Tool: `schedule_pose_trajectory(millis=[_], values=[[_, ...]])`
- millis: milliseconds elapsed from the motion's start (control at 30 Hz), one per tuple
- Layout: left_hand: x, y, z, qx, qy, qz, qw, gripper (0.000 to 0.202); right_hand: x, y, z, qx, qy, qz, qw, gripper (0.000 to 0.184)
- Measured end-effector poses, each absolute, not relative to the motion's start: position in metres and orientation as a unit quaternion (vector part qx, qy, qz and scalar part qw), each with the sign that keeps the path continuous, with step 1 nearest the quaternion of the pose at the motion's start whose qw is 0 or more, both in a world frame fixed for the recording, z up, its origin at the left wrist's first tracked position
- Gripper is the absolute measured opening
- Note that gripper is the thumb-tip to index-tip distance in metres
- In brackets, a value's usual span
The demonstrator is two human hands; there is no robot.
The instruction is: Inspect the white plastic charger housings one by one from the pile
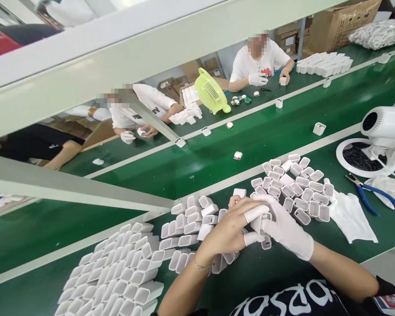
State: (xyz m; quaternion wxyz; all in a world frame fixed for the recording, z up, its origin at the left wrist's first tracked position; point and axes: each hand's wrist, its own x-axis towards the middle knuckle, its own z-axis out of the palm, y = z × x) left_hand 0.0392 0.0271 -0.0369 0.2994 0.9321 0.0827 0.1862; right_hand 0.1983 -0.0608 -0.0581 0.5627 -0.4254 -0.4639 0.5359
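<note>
Both my hands meet over the green bench, closed round one small white plastic housing (256,224), its open end facing up toward me. My left hand (225,226), bare but for white finger cots, presses on it from the left with thumb and fingers. From the right, my right hand (288,232) in a white glove grips the same piece. Something small shows at the housing's mouth, too hidden by fingers to make out. Open-ended housings (191,219) lie left of my hands, and another loose group (303,188) lies beyond the right one.
Dense rows of housings (115,272) fill the bench's left end. On the right are blue-handled pliers (365,197), a white cloth piece (352,217) and a white fan (383,127). A green conveyor belt (197,171) carries small parts. Co-workers (260,66) sit opposite; a pale metal post (85,184) slants at left.
</note>
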Motion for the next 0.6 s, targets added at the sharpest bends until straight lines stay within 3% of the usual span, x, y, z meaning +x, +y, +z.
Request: schedule_pose_trajectory(millis=[100,200,233,433,600], values=[[0.028,0.043,-0.032,0.876,0.181,0.194,0.402,0.044,0.218,-0.044,-0.046,-0.456,-0.582,0.518,0.431,0.058],[0.017,0.079,-0.031,0.665,0.343,0.288,0.597,0.046,0.247,0.001,-0.035,-0.581,-0.633,0.429,0.278,0.052],[0.015,0.093,-0.032,0.598,0.369,0.325,0.633,0.049,0.256,0.022,-0.034,-0.626,-0.621,0.392,0.262,0.051],[0.018,0.154,-0.037,0.408,0.396,0.42,0.707,0.033,0.265,0.154,-0.055,-0.725,-0.606,0.275,0.176,0.041],[0.022,0.152,-0.028,0.321,0.406,0.427,0.742,0.036,0.244,0.204,-0.085,-0.761,-0.596,0.242,0.085,0.034]])
